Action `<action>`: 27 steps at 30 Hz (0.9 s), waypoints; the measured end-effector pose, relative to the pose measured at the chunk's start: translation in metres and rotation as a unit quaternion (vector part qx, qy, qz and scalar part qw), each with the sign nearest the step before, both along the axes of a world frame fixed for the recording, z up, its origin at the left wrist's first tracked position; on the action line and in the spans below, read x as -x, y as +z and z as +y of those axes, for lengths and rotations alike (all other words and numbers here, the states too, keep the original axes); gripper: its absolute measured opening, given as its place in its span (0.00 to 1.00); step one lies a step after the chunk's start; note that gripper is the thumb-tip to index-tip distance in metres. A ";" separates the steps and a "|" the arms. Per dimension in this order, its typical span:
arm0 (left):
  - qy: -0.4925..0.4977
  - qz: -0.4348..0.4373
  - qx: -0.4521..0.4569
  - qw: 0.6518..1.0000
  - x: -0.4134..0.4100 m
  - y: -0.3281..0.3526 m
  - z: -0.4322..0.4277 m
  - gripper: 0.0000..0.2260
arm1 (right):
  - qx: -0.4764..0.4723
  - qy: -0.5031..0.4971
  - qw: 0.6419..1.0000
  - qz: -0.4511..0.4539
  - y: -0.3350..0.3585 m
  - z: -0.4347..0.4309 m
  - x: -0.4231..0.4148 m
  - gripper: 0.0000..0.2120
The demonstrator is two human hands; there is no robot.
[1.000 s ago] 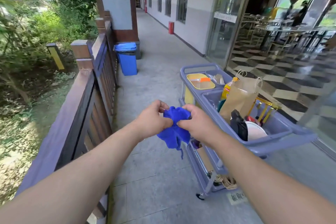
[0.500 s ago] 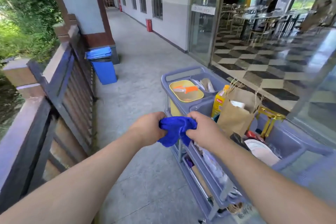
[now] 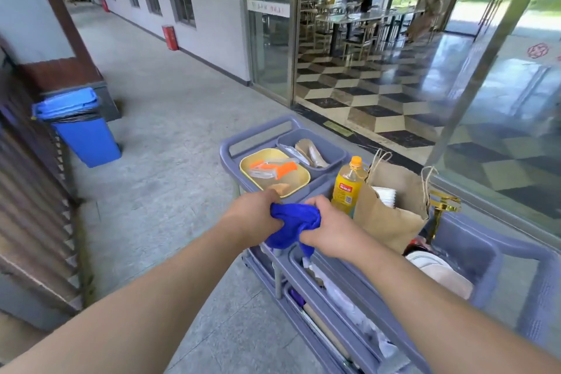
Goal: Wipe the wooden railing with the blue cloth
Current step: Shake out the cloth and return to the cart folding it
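L hand (image 3: pixel 253 217) & R hand (image 3: pixel 329 229) both clenched on bunched cloth (image 3: pixel 293 223), held above cart (image 3: pixel 473 247) near-left edge; long axis left-right, tail hanging down; railing (image 3: pixel 28 191) at far left.

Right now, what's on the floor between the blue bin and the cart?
Nothing: in the head view, bare grey paving runs from the blue bin to the cart.

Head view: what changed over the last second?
The view swung right, from the railing toward the cart. The cloth, hanging loose before, is now bunched tight. Unchanged: left hand and right hand both grip it; no wiping yet.
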State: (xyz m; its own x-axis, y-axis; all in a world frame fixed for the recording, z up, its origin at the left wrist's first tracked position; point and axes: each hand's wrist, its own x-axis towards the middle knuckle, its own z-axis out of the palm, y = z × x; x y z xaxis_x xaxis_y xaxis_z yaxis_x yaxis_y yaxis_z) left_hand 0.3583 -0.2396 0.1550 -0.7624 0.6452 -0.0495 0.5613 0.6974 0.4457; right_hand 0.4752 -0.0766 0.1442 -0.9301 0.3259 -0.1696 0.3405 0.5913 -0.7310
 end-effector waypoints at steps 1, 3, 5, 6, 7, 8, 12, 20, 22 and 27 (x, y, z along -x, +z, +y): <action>-0.016 0.000 0.003 1.000 0.013 -0.004 0.002 0.09 | 0.001 -0.011 1.000 0.001 -0.004 -0.005 0.011 0.17; -0.046 -0.012 0.003 0.999 0.042 -0.011 0.004 0.08 | -0.018 -0.053 0.998 0.016 -0.011 -0.013 0.031 0.12; -0.063 -0.033 0.004 0.997 0.067 -0.018 0.003 0.09 | -0.049 -0.100 0.994 0.017 -0.015 -0.020 0.049 0.07; -0.075 -0.043 0.008 0.996 0.078 -0.022 0.002 0.10 | -0.062 -0.120 0.991 0.011 -0.017 -0.022 0.057 0.06; -0.089 -0.051 0.013 0.995 0.089 -0.025 0.002 0.10 | -0.071 -0.135 0.988 0.004 -0.020 -0.024 0.064 0.04; -0.102 -0.056 0.017 0.993 0.100 -0.028 0.002 0.10 | -0.077 -0.147 0.986 -0.003 -0.022 -0.026 0.071 0.04; -0.138 -0.058 0.024 0.988 0.138 -0.042 0.012 0.09 | -0.083 -0.179 0.980 -0.022 -0.034 -0.028 0.099 0.04; -0.176 -0.082 0.053 0.980 0.183 -0.082 0.042 0.06 | -0.107 -0.225 0.965 -0.083 -0.073 -0.014 0.137 0.08; -0.182 -0.079 0.061 0.978 0.191 -0.092 0.052 0.06 | -0.109 -0.238 0.961 -0.092 -0.085 -0.007 0.145 0.09; -0.187 -0.079 0.086 0.975 0.209 -0.117 0.082 0.06 | -0.119 -0.242 0.955 -0.127 -0.113 0.017 0.168 0.08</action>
State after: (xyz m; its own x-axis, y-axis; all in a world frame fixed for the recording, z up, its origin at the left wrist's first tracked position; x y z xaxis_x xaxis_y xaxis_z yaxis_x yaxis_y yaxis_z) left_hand 0.1491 -0.1576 0.0378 -0.4498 0.8482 -0.2798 0.7238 0.5297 0.4422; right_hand 0.3072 -0.0597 0.0311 -0.6000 0.7641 -0.2371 0.7641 0.4595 -0.4527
